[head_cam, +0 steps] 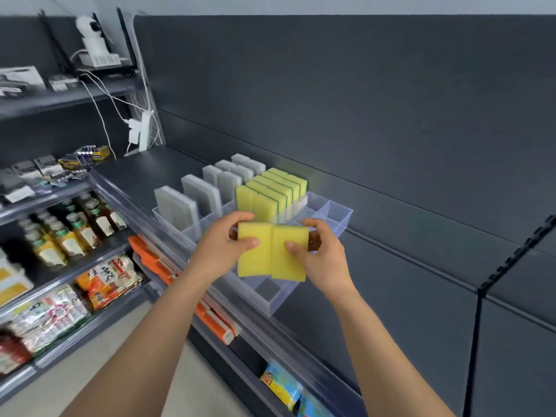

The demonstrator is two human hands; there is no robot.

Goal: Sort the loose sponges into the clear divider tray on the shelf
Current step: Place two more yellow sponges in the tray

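Left grip (231, 242): fingers curled round the left yellow sponge (255, 263), long axis upright.
Right grip (319, 251): pinches the right yellow sponge (290, 266), sponge edges touching.
Divider tray (340, 212): just beyond and beneath both; empty slots directly below.

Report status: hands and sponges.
Left hand grips one yellow sponge, right hand grips a second sponge. Both over the clear tray. Nothing in the way.
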